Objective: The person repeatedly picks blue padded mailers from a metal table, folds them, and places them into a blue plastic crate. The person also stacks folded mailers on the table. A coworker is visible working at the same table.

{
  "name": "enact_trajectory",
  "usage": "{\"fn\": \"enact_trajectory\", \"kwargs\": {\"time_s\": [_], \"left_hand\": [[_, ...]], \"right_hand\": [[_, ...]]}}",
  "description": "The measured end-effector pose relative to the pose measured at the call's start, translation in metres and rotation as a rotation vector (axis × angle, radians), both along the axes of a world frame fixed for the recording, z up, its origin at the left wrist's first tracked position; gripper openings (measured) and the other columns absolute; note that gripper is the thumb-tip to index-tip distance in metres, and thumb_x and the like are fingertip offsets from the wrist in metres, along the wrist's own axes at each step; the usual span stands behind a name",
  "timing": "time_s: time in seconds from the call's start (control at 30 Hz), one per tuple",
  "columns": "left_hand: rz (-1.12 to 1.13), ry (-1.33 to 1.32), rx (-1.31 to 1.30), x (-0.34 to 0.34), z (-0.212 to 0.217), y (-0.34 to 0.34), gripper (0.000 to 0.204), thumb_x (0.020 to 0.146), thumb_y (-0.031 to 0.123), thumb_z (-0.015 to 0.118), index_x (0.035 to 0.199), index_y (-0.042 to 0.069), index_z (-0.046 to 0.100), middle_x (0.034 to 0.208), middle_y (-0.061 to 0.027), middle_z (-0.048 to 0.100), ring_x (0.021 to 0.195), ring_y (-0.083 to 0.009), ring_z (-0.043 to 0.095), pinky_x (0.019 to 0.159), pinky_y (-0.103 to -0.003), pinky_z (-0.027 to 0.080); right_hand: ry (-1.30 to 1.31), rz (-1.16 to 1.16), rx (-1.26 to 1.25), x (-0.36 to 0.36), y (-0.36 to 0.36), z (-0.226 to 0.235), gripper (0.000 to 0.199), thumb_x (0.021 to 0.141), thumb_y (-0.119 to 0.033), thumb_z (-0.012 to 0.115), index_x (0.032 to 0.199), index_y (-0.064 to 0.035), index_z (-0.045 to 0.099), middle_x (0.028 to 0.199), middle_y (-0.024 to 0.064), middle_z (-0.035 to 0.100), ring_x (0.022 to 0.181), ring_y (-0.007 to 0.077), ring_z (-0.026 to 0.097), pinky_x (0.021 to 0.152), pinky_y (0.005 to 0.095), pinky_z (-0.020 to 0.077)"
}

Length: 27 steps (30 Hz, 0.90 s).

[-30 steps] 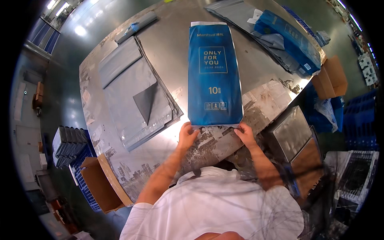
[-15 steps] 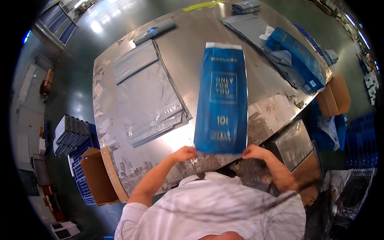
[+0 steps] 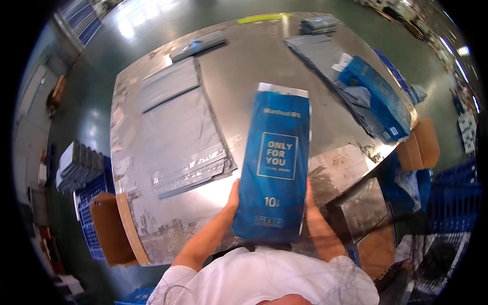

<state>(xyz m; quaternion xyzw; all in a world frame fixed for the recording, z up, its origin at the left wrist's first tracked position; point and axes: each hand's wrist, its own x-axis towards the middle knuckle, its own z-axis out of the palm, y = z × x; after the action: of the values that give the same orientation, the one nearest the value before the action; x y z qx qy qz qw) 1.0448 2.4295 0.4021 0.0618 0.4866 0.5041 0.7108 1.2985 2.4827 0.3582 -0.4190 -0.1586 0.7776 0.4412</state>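
Observation:
A tall blue plastic packet (image 3: pixel 274 160) with pale print and a white sealed strip at its top stands before me, over the near part of the metal table (image 3: pixel 244 66). My left hand (image 3: pixel 234 197) is pressed along its left side. On its right side my right hand (image 3: pixel 311 206) grips it the same way. The packet hides most of the fingers of both hands. Left of it lies a flat stack of grey plastic mailing bags (image 3: pixel 178 132), the nearest large thing to my left hand.
A rolled grey bundle (image 3: pixel 198 46) lies at the far left. Grey bags (image 3: pixel 323 56) and another blue packet (image 3: pixel 378 99) lie at the right. Cardboard boxes (image 3: pixel 109 229) stand by the table edges, with a metal box (image 3: pixel 358 208) at the near right.
The packet has come down and nearer to me. My hands have shifted from pinching its lower corners to holding its two sides. The view has moved slightly.

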Motion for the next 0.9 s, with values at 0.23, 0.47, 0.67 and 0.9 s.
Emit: {"fn": "enact_trajectory", "kwargs": {"time_s": [0.23,0.47,0.67,0.9], "left_hand": [[-0.113,0.506,0.4,-0.023,0.036,-0.017,0.07,0.073,0.022,0.064,0.134,0.004,0.035,0.12,-0.0188,0.05,0.105,-0.0256,0.052,0.088,-0.035,0.043],[-0.117,1.188,0.548,-0.079,0.125,-0.114,0.083,0.064,0.035,0.068,0.134,0.006,0.033,0.112,-0.0248,0.046,0.104,-0.0394,0.044,0.093,-0.043,0.034],[0.239,1.315,0.572,-0.129,0.165,-0.292,0.093,0.065,0.037,0.067,0.14,0.011,0.02,0.134,-0.0323,0.021,0.123,-0.0457,0.025,0.102,-0.047,0.021],[0.593,1.432,0.292,-0.147,0.193,-0.52,0.101,0.061,0.039,0.063,0.142,0.011,0.01,0.14,-0.025,0.016,0.125,-0.0409,0.02,0.103,-0.048,0.019]], "right_hand": [[0.127,0.112,-0.163,-0.016,-0.032,0.06,0.059,0.086,-0.049,0.043,0.123,-0.0041,0.047,0.119,0.0136,0.053,0.105,0.0276,0.051,0.091,0.0395,0.0412],[0.17,0.236,0.051,-0.075,-0.099,0.074,0.064,0.084,-0.053,0.039,0.129,-0.0082,0.041,0.129,0.0092,0.045,0.114,0.0296,0.044,0.099,0.0437,0.033],[-0.02,0.449,0.116,-0.177,-0.128,0.107,0.078,0.084,-0.062,0.036,0.136,-0.0054,0.027,0.137,0.0113,0.034,0.123,0.0302,0.033,0.102,0.0437,0.0281],[0.0,0.945,0.229,-0.336,-0.266,0.133,0.076,0.084,-0.061,0.037,0.136,-0.0049,0.028,0.136,0.0118,0.035,0.122,0.0304,0.034,0.101,0.0438,0.0292]]}}
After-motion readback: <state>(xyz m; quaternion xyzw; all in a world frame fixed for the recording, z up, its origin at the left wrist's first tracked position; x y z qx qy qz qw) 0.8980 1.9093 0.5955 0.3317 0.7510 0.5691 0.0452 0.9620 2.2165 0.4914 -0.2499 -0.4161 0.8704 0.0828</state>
